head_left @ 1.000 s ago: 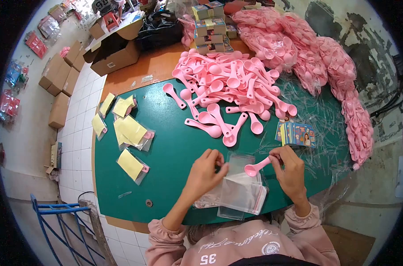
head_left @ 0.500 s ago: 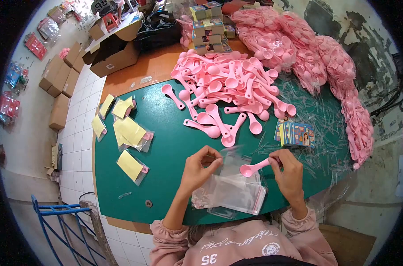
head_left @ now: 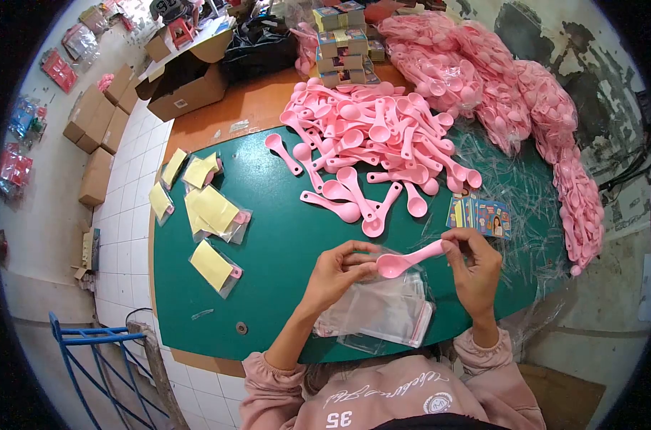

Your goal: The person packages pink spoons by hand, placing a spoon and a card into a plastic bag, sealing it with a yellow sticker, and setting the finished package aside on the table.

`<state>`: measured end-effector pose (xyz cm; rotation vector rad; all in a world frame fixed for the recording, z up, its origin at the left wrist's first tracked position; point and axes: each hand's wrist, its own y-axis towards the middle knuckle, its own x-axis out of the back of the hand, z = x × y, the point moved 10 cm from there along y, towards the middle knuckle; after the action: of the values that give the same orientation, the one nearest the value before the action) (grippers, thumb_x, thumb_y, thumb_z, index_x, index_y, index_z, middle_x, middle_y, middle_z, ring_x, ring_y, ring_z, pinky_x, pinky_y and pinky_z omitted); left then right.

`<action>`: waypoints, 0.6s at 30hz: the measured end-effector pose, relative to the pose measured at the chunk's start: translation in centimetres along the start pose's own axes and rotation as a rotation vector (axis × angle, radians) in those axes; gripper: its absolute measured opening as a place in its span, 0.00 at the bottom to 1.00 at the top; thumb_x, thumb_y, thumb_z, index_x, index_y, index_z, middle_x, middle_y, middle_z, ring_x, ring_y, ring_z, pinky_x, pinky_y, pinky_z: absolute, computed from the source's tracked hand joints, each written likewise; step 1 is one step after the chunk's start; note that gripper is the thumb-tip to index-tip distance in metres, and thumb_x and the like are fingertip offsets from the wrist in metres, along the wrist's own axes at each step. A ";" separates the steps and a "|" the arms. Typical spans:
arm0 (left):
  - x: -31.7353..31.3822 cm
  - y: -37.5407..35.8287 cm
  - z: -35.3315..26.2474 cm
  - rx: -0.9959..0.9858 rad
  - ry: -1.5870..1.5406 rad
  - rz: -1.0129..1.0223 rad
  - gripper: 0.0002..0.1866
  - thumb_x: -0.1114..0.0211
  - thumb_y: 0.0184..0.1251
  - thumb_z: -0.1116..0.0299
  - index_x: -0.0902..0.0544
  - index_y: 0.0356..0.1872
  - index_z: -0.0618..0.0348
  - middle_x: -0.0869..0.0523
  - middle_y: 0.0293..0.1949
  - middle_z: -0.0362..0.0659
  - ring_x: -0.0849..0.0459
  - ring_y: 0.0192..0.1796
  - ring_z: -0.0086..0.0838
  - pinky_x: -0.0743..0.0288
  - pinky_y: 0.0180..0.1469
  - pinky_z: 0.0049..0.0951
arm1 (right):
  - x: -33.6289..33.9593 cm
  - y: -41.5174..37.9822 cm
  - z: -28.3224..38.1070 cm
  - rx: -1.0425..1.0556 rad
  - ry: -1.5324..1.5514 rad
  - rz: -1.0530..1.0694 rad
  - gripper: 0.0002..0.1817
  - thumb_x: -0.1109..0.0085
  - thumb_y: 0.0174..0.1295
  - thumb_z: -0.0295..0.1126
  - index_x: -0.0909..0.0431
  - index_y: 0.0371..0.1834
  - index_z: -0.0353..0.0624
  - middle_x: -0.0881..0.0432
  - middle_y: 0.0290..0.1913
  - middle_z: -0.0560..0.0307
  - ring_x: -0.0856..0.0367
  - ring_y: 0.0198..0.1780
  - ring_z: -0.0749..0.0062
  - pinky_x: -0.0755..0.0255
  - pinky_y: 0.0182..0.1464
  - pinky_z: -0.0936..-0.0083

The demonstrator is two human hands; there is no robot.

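My right hand (head_left: pixel 477 266) pinches the handle end of a pink measuring spoon (head_left: pixel 420 256), its bowl pointing left. Just left of that bowl, my left hand (head_left: pixel 340 276) is closed, thumb and fingers together on a thin clear plastic bag (head_left: pixel 416 276) that hangs partly behind the spoon. Under both hands lies a stack of clear plastic bags (head_left: pixel 383 315) at the near table edge. Beyond my right hand sits a small pile of printed cards (head_left: pixel 489 217). A large heap of pink spoons (head_left: pixel 372 129) covers the middle back of the green table.
Packed bags with yellow cards (head_left: pixel 212 266) lie on the table's left side. Large sacks of pink spoons (head_left: pixel 476 79) line the back right, near scattered clear plastic strips (head_left: pixel 508 172). Bundled card stacks (head_left: pixel 342 43) and an open cardboard box (head_left: pixel 185 93) stand at the back.
The spoon in my right hand has moved slightly left and up, its bowl now at my left fingertips. My left hand has shifted right, towards the spoon.
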<state>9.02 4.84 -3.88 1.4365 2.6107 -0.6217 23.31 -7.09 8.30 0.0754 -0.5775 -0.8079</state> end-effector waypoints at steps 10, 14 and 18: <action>-3.1 -0.7 -1.3 -0.118 0.221 0.186 0.15 0.45 0.66 0.68 0.24 0.48 0.68 0.18 0.43 0.44 0.20 0.46 0.25 0.26 0.47 0.22 | -4.3 -0.4 -2.3 -0.261 0.291 0.264 0.08 0.40 0.53 0.25 0.25 0.37 0.37 0.21 0.29 0.53 0.21 0.29 0.74 0.29 0.31 0.79; -3.5 -0.9 0.8 0.088 0.331 0.233 0.17 0.50 0.69 0.63 0.21 0.43 0.69 0.16 0.33 0.42 0.19 0.38 0.22 0.26 0.41 0.21 | -3.8 -0.6 -1.0 -0.057 0.159 0.228 0.09 0.41 0.56 0.32 0.25 0.37 0.39 0.20 0.32 0.53 0.21 0.31 0.67 0.27 0.34 0.76; -2.8 -0.8 -0.9 0.040 0.325 0.117 0.18 0.54 0.71 0.63 0.21 0.43 0.69 0.16 0.34 0.44 0.18 0.39 0.23 0.25 0.40 0.21 | -5.9 -2.1 4.5 0.472 0.053 0.429 0.18 0.49 0.62 0.46 0.24 0.36 0.40 0.22 0.43 0.50 0.23 0.39 0.54 0.29 0.44 0.69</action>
<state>9.99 2.59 -2.01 1.8256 2.7309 -0.4624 16.36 -3.78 8.80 0.3909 -0.6952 -0.2414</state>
